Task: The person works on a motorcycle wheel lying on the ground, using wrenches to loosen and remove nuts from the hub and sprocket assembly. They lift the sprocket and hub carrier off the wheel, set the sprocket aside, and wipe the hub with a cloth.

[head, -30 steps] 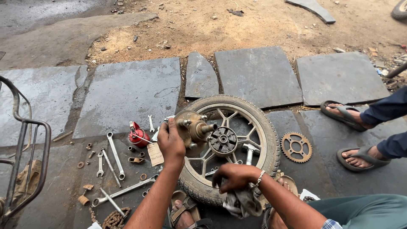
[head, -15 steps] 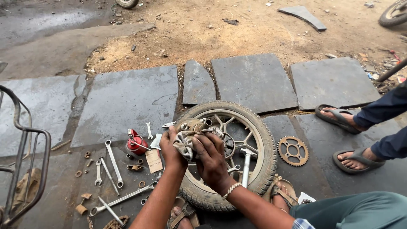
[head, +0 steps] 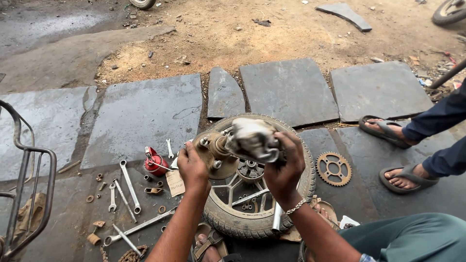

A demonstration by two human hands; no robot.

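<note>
My left hand (head: 192,167) grips a round rusty metal hub plate (head: 209,151) with studs, held up above a motorcycle wheel (head: 242,221) that lies flat on the stone floor. My right hand (head: 284,167) holds a dirty whitish rag (head: 252,138) pressed against the plate's centre. The wheel has a black tyre and grey cast spokes. A metal tube (head: 276,218) rests across the tyre near my right wrist.
A chain sprocket (head: 333,168) lies right of the wheel. Spanners (head: 128,182), a red oil can (head: 154,164), washers and small parts lie to the left. Another person's sandalled feet (head: 395,153) are at the right. A metal carrier frame (head: 24,194) stands at far left.
My right hand came up from the wheel's near rim with the rag and now presses it on the hub plate. The left hand keeps holding the plate, raised slightly.
</note>
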